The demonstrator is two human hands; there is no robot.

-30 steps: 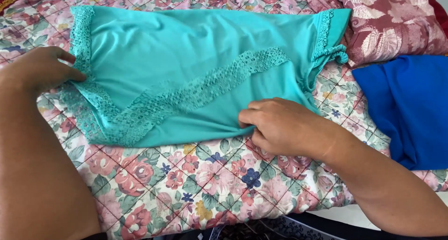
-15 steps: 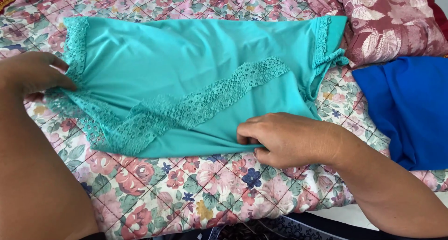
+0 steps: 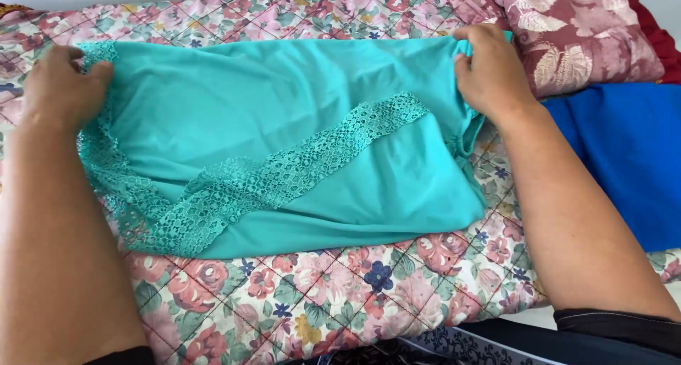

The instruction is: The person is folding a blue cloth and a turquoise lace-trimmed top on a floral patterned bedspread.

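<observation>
On the floral quilted bed cover (image 3: 340, 294) lies a folded turquoise jersey garment with lace trim (image 3: 284, 145), its far left corner pinched by the left hand (image 3: 60, 88) and its far right corner gripped by the right hand (image 3: 489, 70), beside a blue cloth (image 3: 631, 152).

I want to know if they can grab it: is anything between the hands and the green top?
Nothing visible is in the way. The left hand already rests on the lace corner of the teal top, and the right hand grips its other far corner. The blue cloth and the red floral fabric lie off to the side.
</observation>
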